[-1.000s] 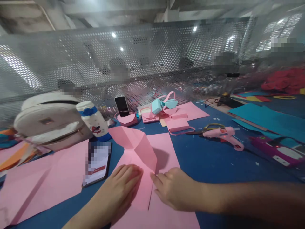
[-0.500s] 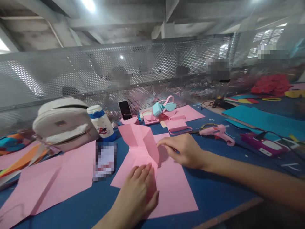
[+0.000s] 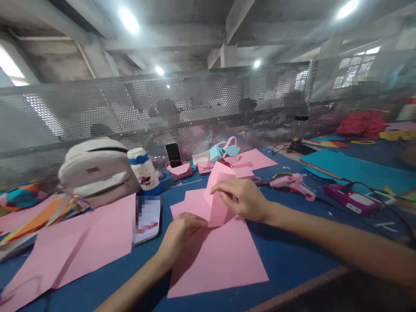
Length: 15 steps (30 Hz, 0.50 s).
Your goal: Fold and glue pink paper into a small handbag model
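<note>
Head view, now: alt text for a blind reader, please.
A person's left hand and right hand touch a folded pink paper piece above a flat pink paper sheet on a blue tabletop; a pink glue gun lies right.

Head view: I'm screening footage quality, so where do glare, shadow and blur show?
In the head view, the ceiling lamps glare white; also in the head view, shadow darkens the pink paper sheet beside the left hand, and the red pile in the right background looks soft.
</note>
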Each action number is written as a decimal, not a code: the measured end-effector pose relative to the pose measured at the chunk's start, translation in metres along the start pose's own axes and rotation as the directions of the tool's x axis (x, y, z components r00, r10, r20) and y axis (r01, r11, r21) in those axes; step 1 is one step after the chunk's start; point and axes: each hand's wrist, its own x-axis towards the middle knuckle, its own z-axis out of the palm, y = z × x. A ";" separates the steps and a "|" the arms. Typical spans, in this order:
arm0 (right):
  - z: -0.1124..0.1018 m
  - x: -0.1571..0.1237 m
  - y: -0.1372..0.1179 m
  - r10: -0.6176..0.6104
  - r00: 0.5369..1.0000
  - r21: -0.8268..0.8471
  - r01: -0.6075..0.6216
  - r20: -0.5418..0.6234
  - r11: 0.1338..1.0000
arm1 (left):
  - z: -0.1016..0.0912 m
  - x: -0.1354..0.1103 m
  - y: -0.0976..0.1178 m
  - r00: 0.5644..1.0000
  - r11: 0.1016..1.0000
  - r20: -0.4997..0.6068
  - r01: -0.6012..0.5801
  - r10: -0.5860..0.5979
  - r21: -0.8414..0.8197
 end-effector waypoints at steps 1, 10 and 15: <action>-0.002 0.001 0.002 0.018 1.000 0.009 -0.018 -0.001 1.000 | 0.000 0.001 -0.005 1.000 1.000 -0.009 -0.012 0.012 -0.018; -0.024 0.013 0.012 -0.035 0.977 -0.081 0.053 0.212 0.995 | -0.025 0.003 -0.011 0.973 0.975 -0.061 -0.219 0.221 0.031; -0.033 0.017 0.020 0.133 0.970 -0.087 -0.118 0.203 0.989 | -0.045 0.001 -0.008 0.927 0.925 -0.187 -0.271 0.325 0.265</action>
